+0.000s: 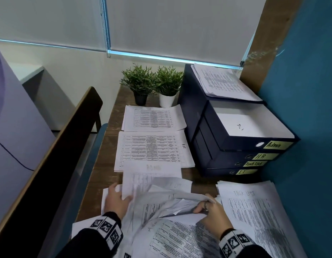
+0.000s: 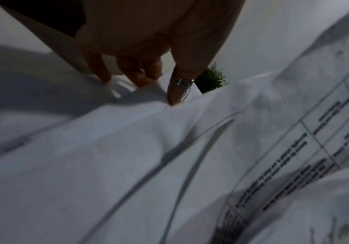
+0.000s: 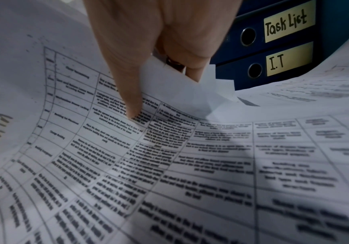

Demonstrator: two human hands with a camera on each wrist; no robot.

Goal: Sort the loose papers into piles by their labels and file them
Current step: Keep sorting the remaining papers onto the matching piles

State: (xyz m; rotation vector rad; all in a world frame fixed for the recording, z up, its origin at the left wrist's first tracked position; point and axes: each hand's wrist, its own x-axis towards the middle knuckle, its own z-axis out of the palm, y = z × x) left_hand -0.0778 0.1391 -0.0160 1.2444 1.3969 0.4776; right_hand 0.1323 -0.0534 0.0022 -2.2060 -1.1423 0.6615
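Observation:
A heap of loose printed papers (image 1: pixel 170 220) lies crumpled at the desk's near edge. My left hand (image 1: pixel 122 194) grips the left edge of a sheet marked ADMIN (image 1: pixel 152 175), lifted over the heap; its fingers (image 2: pixel 144 77) press into paper in the left wrist view. My right hand (image 1: pixel 198 207) pinches a raised bunch of sheets from the heap. In the right wrist view its thumb (image 3: pixel 130 102) bears on a table-printed sheet marked Admin (image 3: pixel 169 156). Sorted piles lie beyond: an HR pile (image 1: pixel 152 149), another pile (image 1: pixel 154 118) behind it, and a Task List pile (image 1: pixel 254 211) on the right.
Dark blue binders (image 1: pixel 235 146) labelled Admin, HR, Task List and IT are stacked at the right, with papers on top (image 1: pixel 222 82). Two potted plants (image 1: pixel 154 84) stand at the back. A teal wall (image 1: pixel 306 127) bounds the right; a dark panel (image 1: pixel 49 155) runs along the left.

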